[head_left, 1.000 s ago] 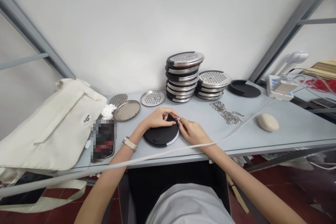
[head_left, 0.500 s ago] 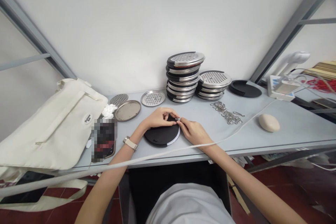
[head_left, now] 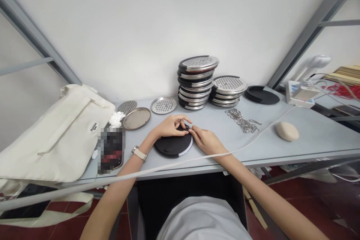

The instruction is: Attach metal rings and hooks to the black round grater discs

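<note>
A round black disc (head_left: 178, 146) lies on the table in front of me, a white strip showing along its right edge. My left hand (head_left: 173, 126) rests over its far side, thumb and bent fingers closed around the rim. From the right, my right hand (head_left: 207, 140) pinches at the far right rim, its fingertips meeting those of the left. A small dark part shows between the fingertips, too small to name. Right of my hands lies a pile of metal hooks (head_left: 243, 120).
Behind my hands stand a tall stack (head_left: 196, 88) and a shorter stack (head_left: 228, 92) of round metal graters with black holders. Loose metal discs (head_left: 164, 105), a phone (head_left: 111, 152) and a cream bag (head_left: 62, 138) lie left. A white cable (head_left: 168, 165) crosses in front; a beige rounded object (head_left: 287, 131) sits right.
The fingertips have shifted slightly at the rim. A silvery glint between them earlier now looks dark. The disc and the stacks stay in place.
</note>
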Demonstrator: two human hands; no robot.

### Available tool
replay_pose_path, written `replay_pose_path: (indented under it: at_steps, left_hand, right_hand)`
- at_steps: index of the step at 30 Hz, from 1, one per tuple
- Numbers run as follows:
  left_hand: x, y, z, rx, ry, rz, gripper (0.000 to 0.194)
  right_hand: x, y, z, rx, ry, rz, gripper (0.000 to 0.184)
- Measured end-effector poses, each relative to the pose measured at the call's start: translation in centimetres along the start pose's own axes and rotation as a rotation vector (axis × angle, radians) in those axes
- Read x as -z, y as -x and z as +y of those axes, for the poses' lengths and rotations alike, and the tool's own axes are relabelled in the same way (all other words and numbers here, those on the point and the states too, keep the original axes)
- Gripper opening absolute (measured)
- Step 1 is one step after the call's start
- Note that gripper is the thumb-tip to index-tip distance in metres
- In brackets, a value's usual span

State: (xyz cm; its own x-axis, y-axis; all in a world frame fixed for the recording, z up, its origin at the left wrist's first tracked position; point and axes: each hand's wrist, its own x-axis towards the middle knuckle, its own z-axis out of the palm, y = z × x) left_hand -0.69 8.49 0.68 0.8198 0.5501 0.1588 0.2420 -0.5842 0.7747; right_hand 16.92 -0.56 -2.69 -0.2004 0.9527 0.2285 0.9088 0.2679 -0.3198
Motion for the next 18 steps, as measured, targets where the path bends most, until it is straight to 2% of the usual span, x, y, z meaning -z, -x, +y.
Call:
replay_pose_path:
  at_steps: [8, 14, 18]
  left_hand:
    - [-0.16, 0.07, -0.05, -0.004, 0.019, 0.003, 0.037]
    - [-0.11, -0.01, -0.23, -0.019, -0.021, 0.024, 0.022]
    - [-0.13, 0.0, -0.2, -0.012, -0.02, 0.027, 0.022]
  right_hand:
    - [0.01, 0.05, -0.11, 0.03, -0.018, -0.003, 0.028]
    - [0.0, 0.14, -0.19, 0.045, 0.011, 0.011, 0.027]
    - [0.06, 0.17, -0.17, 0.051, 0.001, 0.015, 0.027]
